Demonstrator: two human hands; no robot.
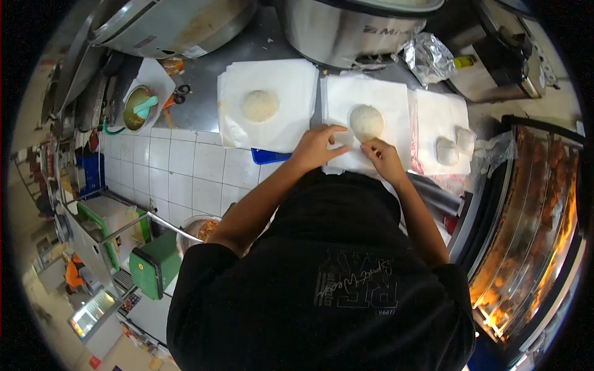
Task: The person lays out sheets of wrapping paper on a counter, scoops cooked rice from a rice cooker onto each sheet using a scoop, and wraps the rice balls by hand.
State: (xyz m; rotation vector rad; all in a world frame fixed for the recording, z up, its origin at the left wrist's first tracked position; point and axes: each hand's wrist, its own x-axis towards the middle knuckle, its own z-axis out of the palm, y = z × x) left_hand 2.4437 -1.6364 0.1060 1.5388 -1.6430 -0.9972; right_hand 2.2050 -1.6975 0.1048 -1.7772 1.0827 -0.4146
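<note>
A pale, rounded mound that looks like rice sits on a stack of white paper sheets in front of me. My left hand is at the paper's near left edge, thumb and fingers apart, with no object clearly visible between them. Just below the mound, my right hand has its fingers pinched together. Whatever lies between those fingertips is too small to make out. To the left, a flatter pale mound rests on a second paper stack.
Large steel pots line the back of the counter, with crumpled foil alongside. Small white wrapped bundles lie at right. Beyond them, flames burn in a glass-fronted grill. A bowl with a turquoise utensil stands at left.
</note>
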